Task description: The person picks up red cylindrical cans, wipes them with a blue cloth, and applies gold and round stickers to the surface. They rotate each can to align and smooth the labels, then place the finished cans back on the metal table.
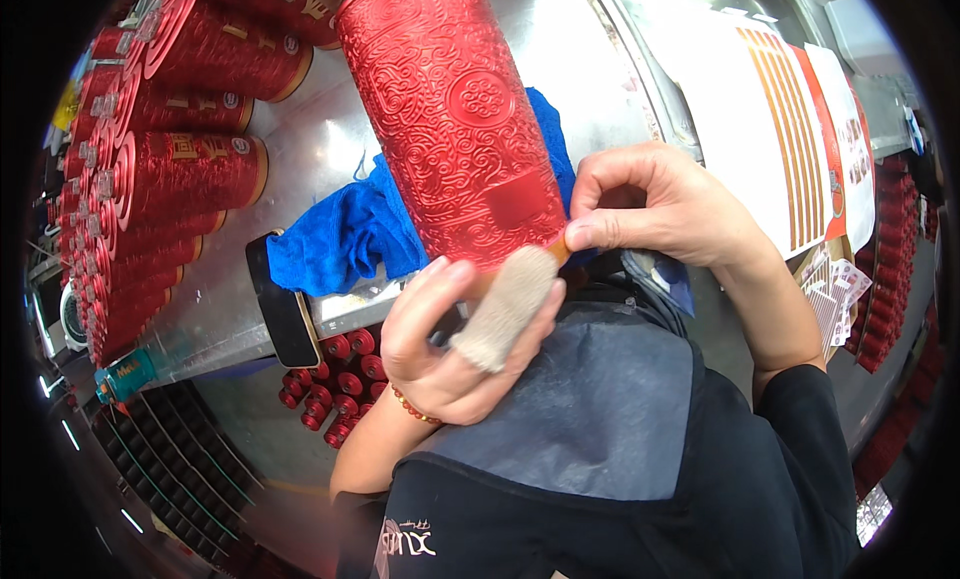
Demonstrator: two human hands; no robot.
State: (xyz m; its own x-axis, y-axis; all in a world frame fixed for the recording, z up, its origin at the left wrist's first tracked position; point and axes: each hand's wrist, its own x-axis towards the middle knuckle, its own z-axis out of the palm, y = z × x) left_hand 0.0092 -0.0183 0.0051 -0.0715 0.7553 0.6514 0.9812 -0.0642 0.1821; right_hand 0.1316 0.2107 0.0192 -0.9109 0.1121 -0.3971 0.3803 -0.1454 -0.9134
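A large red bottle (450, 109) with embossed swirls lies tilted on the metal table, its far end cut off by the picture's edge. My left hand (450, 369) is closed about its near end. A beige cloth sleeve (510, 304) covers one of that hand's fingers, which presses at the bottle's bottom rim. Between the thumb and forefinger of my right hand (665, 204) is the end of a narrow gold strip (557, 247), running along this rim. The strip's other end is hidden behind the left fingers. Under the bottle is a blue cloth (350, 234).
Many red bottles (190, 174) stand crowded at the left. A black phone (285, 319) lies at the table's near edge. On the right is a white sheet with gold strips (785, 129). Small red pieces (345, 384) sit below the table; printed cards (835, 294) lie at right.
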